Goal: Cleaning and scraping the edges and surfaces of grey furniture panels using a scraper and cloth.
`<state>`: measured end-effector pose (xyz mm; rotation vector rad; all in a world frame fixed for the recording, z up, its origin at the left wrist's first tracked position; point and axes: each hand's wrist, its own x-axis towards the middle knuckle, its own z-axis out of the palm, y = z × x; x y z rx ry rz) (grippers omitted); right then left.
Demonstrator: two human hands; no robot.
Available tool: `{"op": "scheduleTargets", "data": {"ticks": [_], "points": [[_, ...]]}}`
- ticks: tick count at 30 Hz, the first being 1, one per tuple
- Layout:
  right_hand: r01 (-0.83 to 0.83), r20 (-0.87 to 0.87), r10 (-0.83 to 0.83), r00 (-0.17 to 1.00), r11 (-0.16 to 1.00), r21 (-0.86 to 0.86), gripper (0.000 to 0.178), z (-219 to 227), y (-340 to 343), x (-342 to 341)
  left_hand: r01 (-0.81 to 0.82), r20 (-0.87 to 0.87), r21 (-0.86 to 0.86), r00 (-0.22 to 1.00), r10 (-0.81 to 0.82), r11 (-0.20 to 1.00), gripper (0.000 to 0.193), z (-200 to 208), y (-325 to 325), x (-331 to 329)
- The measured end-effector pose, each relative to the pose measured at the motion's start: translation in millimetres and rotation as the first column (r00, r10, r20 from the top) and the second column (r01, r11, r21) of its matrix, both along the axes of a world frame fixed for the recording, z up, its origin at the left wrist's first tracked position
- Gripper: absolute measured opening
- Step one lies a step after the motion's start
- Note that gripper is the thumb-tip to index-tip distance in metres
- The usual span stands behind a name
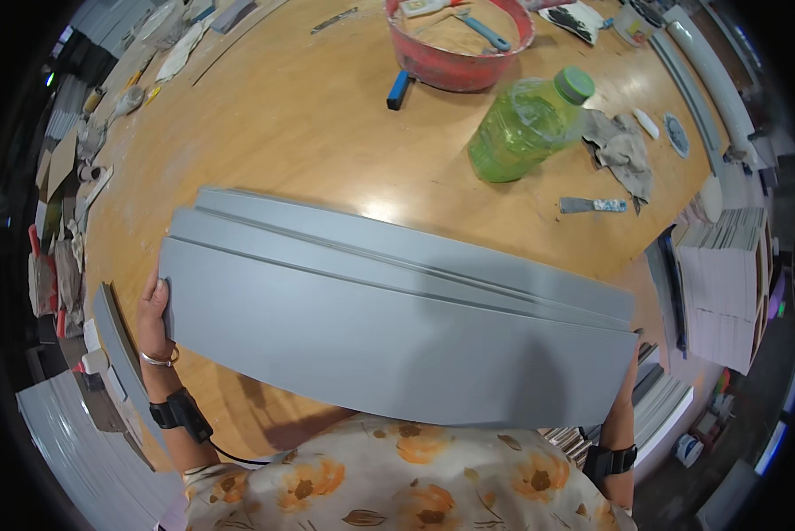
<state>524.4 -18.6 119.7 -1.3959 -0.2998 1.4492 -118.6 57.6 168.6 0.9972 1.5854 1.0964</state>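
Several long grey panels [397, 327] lie overlapped like steps in front of me, tilted down to the right. My left hand [154, 303] is closed around their left end, with the thumb on the near panel's edge. At the right end, my right hand [631, 361] grips the panels' edge; most of its fingers are hidden behind them. The panels span the space between my hands, over the table's near part and close to my body. Whether they touch the tabletop I cannot tell.
On the wooden table [282, 115] stand a red basin [455, 75] with tools in it and a green plastic bottle [526, 124]. Nearby lie a blue block [399, 90], a grey rag [621, 150] and a putty knife [592, 205]. Stacked panels [720, 283] stand at the right.
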Motion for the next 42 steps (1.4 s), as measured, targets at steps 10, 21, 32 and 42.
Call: {"op": "scheduleTargets", "data": {"ticks": [10,21,32,42], "points": [[-0.529,0.851,0.363,0.379,0.84,-0.122,0.046,53.7,100.7,28.6,-0.079,0.118,0.017,0.99,0.076,0.997,0.053,-8.7,4.8,-14.2],[-0.893,0.987,0.105,-0.122,0.423,-0.155,0.043,-8.5,212.1,70.2,-0.497,0.254,-0.08,0.828,0.5,0.864,0.044,6.3,-57.4,102.5],[-0.857,0.884,0.462,-0.072,0.425,-0.292,0.034,4.5,218.2,63.9,-0.572,0.356,-0.104,0.743,0.567,0.814,0.042,-7.5,-58.8,191.0],[-0.974,0.803,0.585,-0.114,0.094,-0.207,0.038,132.7,208.6,-54.5,-0.579,0.375,-0.042,0.746,0.55,0.814,0.042,-8.3,-48.5,146.6]]}}
